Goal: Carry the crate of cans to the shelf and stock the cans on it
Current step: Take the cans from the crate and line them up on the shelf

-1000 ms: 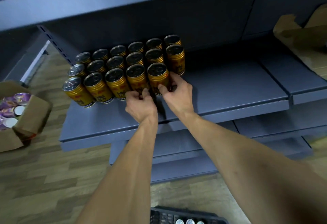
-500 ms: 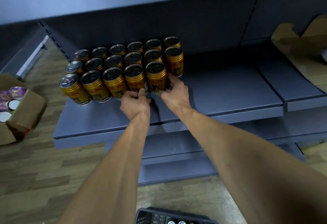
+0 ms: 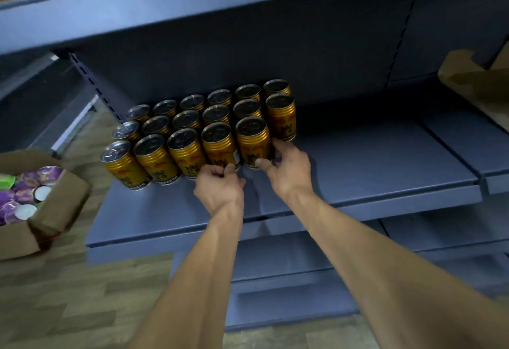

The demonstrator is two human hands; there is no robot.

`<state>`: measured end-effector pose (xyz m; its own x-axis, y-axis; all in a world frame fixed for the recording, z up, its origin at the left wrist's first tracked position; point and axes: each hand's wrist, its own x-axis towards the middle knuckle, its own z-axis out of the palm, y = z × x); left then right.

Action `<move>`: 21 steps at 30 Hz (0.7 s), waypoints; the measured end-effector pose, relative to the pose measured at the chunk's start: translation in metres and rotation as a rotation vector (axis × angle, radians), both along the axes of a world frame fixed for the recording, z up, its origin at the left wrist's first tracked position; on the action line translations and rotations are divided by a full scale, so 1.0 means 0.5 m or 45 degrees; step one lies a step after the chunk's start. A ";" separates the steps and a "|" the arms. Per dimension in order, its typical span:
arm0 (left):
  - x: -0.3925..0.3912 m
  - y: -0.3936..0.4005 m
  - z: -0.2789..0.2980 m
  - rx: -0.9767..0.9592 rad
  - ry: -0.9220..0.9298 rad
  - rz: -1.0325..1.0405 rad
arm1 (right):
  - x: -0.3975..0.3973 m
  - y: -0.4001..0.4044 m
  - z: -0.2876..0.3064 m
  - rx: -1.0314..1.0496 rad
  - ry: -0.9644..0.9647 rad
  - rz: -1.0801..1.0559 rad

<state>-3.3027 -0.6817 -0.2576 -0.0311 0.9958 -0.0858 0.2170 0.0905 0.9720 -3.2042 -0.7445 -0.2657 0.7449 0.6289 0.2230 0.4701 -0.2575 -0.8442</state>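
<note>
**Squaring up the front row of cans**

The left hand (image 3: 219,190) has its fingers curled against the base of the fourth can (image 3: 219,143) in the front row, pinching it low near the label. The right hand (image 3: 286,166) wraps the lower part of the fifth can (image 3: 253,140), thumb on the near face and fingers round the far right side. Both cans stand on the shelf (image 3: 371,161), touching each other and closing the right end of the front row.

To do this step well, I judge the hands should stay low on the cans and slide them rather than lift, nudging them back until they touch the row behind and line up with the three cans to their left. A push high on the wall could tip a can into its neighbours. Letting go one hand at a time would keep the pair from shifting.

The block of cans (image 3: 190,120) sits towards the shelf's back left corner, three rows deep, well back from the front edge. Every can stands upright, long axis vertical, lid up. The printed labels on the front row face the front edge. The shelf's right half is bare.

On the floor left of the shelf, a cardboard box (image 3: 55,211) holds purple-topped cups. The crate is not visible.
</note>
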 end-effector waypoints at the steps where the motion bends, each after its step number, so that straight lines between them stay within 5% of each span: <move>1: 0.002 0.004 -0.001 0.031 -0.001 0.016 | 0.000 0.002 0.002 0.007 -0.010 0.007; 21: 0.011 0.013 -0.024 0.123 0.008 0.001 | -0.002 0.005 -0.014 -0.049 -0.106 -0.033</move>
